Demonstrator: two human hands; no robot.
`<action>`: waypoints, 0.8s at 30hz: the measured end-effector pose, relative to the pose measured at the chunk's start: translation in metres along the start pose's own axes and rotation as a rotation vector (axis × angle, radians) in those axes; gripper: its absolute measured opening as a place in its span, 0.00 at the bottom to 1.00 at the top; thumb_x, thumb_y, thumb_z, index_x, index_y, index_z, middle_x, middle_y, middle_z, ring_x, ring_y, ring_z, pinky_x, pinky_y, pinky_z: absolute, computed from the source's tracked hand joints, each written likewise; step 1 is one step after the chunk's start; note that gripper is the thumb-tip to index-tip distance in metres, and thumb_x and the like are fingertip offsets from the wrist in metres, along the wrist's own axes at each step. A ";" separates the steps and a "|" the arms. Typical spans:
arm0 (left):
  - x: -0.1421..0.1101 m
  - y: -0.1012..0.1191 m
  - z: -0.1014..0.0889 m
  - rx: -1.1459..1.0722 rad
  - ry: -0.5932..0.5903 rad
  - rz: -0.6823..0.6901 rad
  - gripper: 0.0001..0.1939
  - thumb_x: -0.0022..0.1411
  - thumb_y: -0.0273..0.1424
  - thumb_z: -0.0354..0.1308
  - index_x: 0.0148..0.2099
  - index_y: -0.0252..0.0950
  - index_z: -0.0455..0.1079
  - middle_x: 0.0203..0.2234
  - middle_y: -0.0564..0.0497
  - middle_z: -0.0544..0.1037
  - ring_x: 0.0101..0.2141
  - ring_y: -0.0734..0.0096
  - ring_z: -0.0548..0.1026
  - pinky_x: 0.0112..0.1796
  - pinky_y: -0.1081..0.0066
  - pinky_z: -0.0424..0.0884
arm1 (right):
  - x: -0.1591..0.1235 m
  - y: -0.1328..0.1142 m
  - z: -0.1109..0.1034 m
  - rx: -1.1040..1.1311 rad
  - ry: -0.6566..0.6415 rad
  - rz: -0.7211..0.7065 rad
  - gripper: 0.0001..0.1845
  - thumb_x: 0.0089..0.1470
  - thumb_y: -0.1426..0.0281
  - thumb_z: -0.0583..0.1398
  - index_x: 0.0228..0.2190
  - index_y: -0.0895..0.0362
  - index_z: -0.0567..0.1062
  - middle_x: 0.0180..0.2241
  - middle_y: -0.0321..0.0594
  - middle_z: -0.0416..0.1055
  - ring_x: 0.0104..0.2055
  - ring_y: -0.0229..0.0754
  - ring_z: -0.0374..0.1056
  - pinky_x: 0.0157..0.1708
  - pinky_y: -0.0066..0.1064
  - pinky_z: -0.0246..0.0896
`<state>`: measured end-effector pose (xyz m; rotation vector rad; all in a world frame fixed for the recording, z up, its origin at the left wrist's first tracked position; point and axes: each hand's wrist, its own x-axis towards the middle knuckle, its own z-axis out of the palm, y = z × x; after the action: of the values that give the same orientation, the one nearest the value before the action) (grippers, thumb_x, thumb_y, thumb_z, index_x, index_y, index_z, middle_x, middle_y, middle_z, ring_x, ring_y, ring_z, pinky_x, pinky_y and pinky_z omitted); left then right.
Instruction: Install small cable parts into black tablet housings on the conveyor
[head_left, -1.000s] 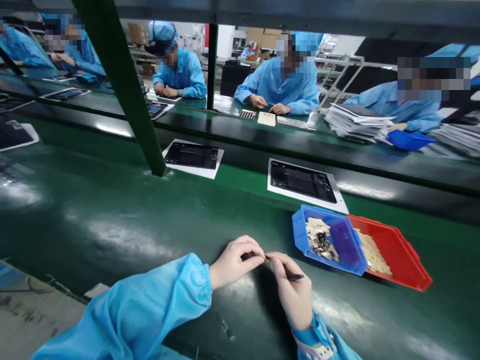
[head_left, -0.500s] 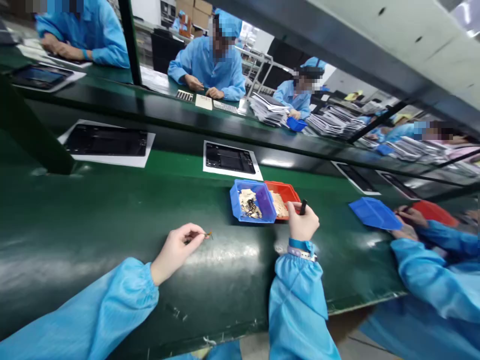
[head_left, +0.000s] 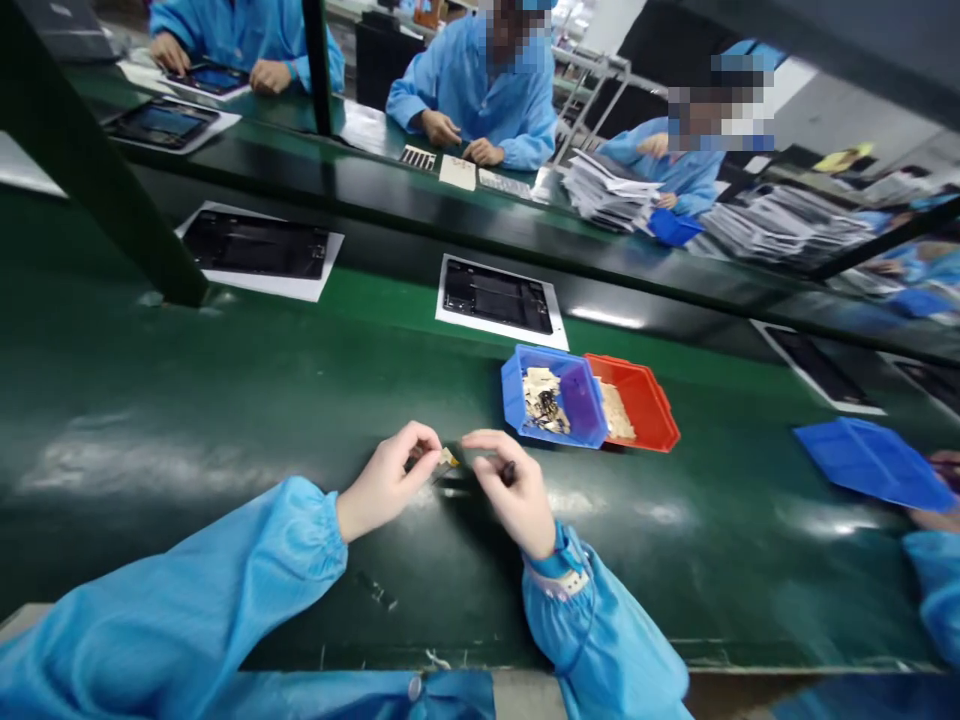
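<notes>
Over the green bench, my left hand point(head_left: 394, 478) pinches a small flat part point(head_left: 448, 457), pale with a yellow-orange end, between thumb and fingertips. Just to its right is my right hand point(head_left: 514, 490), thumb and forefinger apart and pointing at that part. A dark stick-like tool point(head_left: 509, 472) is tucked in the curled fingers of the right hand; most of it is hidden. Behind the right hand stands a blue bin point(head_left: 585, 400) with pale pieces and small black parts in it. Touching its right side, a red bin point(head_left: 652, 405) contains pale beige pieces.
Black tablet-like panels point(head_left: 499, 300) on white sheets lie along the rear strip. A green post point(head_left: 127, 190) rises at left. At far right a co-worker's sleeve point(head_left: 930, 580) shows near another blue bin point(head_left: 874, 460). More co-workers sit across the bench.
My right hand has moved left from the red bin to beside my left hand. The view has shifted, and the bins appear further right.
</notes>
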<state>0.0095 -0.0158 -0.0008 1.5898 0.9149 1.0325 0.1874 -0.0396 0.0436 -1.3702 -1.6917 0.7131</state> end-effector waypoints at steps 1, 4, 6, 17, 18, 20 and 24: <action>0.000 0.000 0.000 0.024 -0.007 0.013 0.04 0.62 0.31 0.50 0.37 0.36 0.63 0.30 0.52 0.71 0.33 0.73 0.71 0.35 0.73 0.68 | -0.002 -0.003 0.008 0.038 -0.059 0.020 0.08 0.51 0.71 0.56 0.33 0.54 0.75 0.36 0.41 0.73 0.30 0.40 0.67 0.25 0.29 0.60; -0.001 0.001 -0.002 0.072 -0.023 0.037 0.04 0.62 0.31 0.50 0.37 0.36 0.63 0.30 0.52 0.71 0.33 0.73 0.71 0.35 0.72 0.67 | -0.005 -0.003 0.017 0.102 -0.085 0.094 0.04 0.50 0.70 0.59 0.29 0.55 0.75 0.33 0.40 0.72 0.22 0.34 0.60 0.19 0.27 0.54; 0.000 0.002 -0.002 0.094 -0.034 0.053 0.04 0.62 0.30 0.50 0.37 0.36 0.64 0.30 0.52 0.71 0.32 0.72 0.71 0.34 0.72 0.67 | -0.004 0.000 0.016 0.134 -0.079 0.115 0.04 0.49 0.70 0.60 0.27 0.56 0.75 0.31 0.40 0.72 0.22 0.34 0.61 0.20 0.27 0.54; 0.001 0.011 -0.008 0.403 0.058 0.294 0.06 0.60 0.30 0.56 0.37 0.39 0.74 0.43 0.46 0.70 0.46 0.62 0.68 0.48 0.61 0.65 | -0.009 0.000 0.021 0.012 -0.001 -0.003 0.05 0.51 0.72 0.59 0.26 0.54 0.73 0.29 0.38 0.71 0.29 0.39 0.66 0.27 0.31 0.61; 0.001 0.010 -0.008 0.419 0.063 0.304 0.07 0.60 0.30 0.55 0.38 0.40 0.74 0.43 0.46 0.70 0.46 0.62 0.68 0.48 0.61 0.65 | -0.010 0.000 0.021 -0.006 0.001 -0.014 0.05 0.52 0.72 0.58 0.26 0.54 0.73 0.29 0.38 0.71 0.29 0.39 0.66 0.27 0.31 0.61; 0.001 0.011 -0.009 0.465 0.077 0.334 0.07 0.60 0.29 0.55 0.37 0.40 0.74 0.43 0.47 0.71 0.45 0.63 0.68 0.47 0.60 0.64 | -0.010 0.000 0.021 -0.041 0.004 -0.032 0.05 0.52 0.73 0.58 0.26 0.54 0.73 0.29 0.38 0.71 0.27 0.38 0.65 0.26 0.30 0.60; 0.002 0.012 -0.008 0.530 0.111 0.349 0.04 0.57 0.27 0.56 0.32 0.39 0.73 0.43 0.48 0.71 0.45 0.62 0.68 0.50 0.57 0.61 | -0.010 -0.002 0.025 -0.099 -0.002 -0.068 0.04 0.51 0.73 0.58 0.27 0.55 0.73 0.29 0.38 0.70 0.22 0.35 0.59 0.23 0.28 0.57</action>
<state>0.0039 -0.0140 0.0123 2.2101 1.0694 1.1888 0.1653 -0.0480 0.0304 -1.3730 -1.7870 0.6001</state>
